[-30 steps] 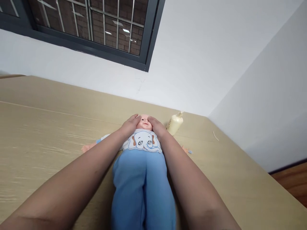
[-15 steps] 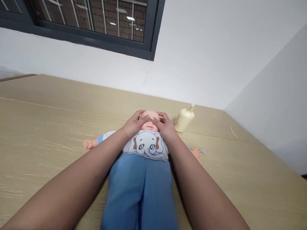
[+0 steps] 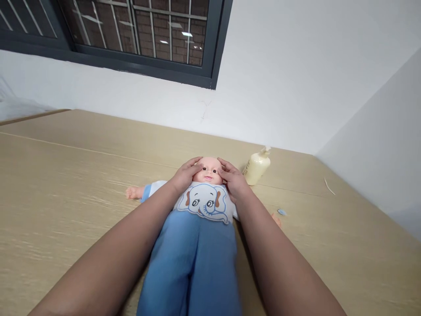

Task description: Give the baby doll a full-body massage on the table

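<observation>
Both hands' grip spread flat against doll's head, lotion bottle just beside.

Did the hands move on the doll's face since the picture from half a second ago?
Yes. The left hand and right hand have slid apart toward the cheeks of the doll; its eyes, covered before, now show.

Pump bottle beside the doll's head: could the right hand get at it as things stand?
Probably yes. The pump bottle stands just beyond the right hand, which rests on the doll, with only bare table between them.
</observation>
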Motion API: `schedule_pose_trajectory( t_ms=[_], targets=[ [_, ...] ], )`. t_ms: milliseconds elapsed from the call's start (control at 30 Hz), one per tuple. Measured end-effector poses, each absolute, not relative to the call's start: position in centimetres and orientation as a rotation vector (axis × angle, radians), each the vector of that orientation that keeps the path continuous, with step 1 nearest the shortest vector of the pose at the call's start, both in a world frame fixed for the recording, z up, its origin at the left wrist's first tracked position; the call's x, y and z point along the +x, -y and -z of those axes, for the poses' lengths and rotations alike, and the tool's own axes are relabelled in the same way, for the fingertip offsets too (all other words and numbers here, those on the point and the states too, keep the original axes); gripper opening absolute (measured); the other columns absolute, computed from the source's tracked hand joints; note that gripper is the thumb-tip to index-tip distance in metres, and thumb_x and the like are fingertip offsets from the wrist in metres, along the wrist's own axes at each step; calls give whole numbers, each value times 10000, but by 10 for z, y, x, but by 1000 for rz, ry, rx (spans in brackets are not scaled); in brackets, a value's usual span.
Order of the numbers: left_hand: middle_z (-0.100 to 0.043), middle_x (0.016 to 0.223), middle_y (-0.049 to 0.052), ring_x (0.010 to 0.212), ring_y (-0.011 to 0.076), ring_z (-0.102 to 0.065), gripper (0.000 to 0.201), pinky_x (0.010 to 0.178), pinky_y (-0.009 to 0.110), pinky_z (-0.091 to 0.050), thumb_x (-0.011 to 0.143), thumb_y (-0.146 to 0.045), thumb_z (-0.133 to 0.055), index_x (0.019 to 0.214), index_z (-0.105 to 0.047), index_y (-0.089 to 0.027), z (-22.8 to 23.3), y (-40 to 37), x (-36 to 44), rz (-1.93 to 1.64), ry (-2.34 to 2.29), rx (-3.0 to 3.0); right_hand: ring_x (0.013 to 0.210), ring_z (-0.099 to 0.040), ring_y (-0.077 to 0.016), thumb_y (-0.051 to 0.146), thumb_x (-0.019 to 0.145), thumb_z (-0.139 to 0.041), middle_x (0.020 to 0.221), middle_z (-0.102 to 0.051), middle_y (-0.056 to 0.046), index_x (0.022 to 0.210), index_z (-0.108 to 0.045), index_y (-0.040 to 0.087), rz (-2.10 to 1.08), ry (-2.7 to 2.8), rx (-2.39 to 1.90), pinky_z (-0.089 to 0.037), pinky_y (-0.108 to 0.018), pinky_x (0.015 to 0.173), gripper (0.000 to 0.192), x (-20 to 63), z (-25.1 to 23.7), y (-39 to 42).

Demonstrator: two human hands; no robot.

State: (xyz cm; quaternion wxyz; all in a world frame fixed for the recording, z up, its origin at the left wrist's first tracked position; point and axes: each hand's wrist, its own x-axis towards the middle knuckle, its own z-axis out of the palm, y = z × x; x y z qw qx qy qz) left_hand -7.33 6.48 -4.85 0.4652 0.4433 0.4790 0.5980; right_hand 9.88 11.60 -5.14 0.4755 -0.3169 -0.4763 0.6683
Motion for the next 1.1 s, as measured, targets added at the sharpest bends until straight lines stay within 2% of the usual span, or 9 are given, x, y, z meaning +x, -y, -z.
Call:
schedule_pose_trajectory(
  t_ms=[67, 133, 267, 400, 567, 767, 933, 1100],
  targets=[
    [-694, 1234, 113, 1123, 297, -637, 552, 963, 389, -494, 723, -437, -716, 1204, -660, -171, 49, -64, -74, -1474, -1160, 1075, 1042, -655, -236, 318, 616, -864, 1148, -707, -37, 1170, -678, 257, -1636, 1186, -769, -498, -395, 954, 588, 99, 52, -117],
    [-702, 1191, 105, 1084, 282, -651, 562, 934, 378, -505, 720, -448, -733, 1205, -646, -177, 49, -65, -74, -1478, -1176, 1061, 1018, -663, -236, 333, 631, -864, 1101, -708, -36, 1186, -659, 256, -1623, 1221, -768, -509, -396, 933, 596, 98, 52, -118],
    [-722, 990, 64, 892, 240, -685, 618, 809, 354, -529, 679, -467, -811, 1194, -609, -190, 47, -69, -71, -1456, -1240, 1054, 911, -678, -223, 390, 622, -894, 994, -696, -21, 1169, -632, 261, -1553, 1309, -838, -539, -381, 836, 620, 92, 53, -120],
    [-711, 853, 41, 785, 225, -672, 573, 718, 332, -517, 665, -452, -841, 1127, -625, -189, 45, -72, -71, -1449, -1299, 1046, 855, -670, -210, 424, 628, -889, 930, -693, -16, 1108, -652, 248, -1532, 1324, -869, -532, -369, 798, 563, 89, 52, -123],
    [-733, 916, 54, 845, 234, -682, 500, 758, 337, -534, 672, -423, -819, 1088, -661, -195, 44, -68, -76, -1463, -1218, 1040, 874, -671, -208, 408, 644, -858, 962, -699, -18, 1123, -651, 257, -1619, 1270, -799, -530, -382, 831, 543, 96, 53, -125],
    [-735, 1073, 124, 932, 296, -711, 637, 808, 415, -563, 661, -450, -778, 1219, -631, -179, 46, -63, -81, -1422, -1087, 1050, 934, -672, -219, 321, 574, -878, 1123, -683, -41, 1148, -659, 255, -1672, 1242, -757, -534, -388, 859, 618, 101, 51, -123],
    [-711, 1103, 96, 1044, 295, -667, 651, 924, 408, -518, 612, -464, -832, 1169, -644, -184, 41, -69, -76, -1466, -1240, 1135, 928, -681, -224, 351, 598, -904, 1025, -700, -30, 1133, -644, 252, -1614, 1275, -753, -541, -381, 848, 603, 92, 48, -119],
    [-712, 1038, 71, 1036, 297, -652, 611, 916, 400, -512, 521, -417, -900, 1053, -689, -203, 30, -71, -78, -1441, -1367, 1189, 863, -682, -206, 366, 581, -916, 957, -708, -17, 1106, -639, 237, -1573, 1277, -771, -540, -364, 813, 608, 89, 48, -120]
  ],
)
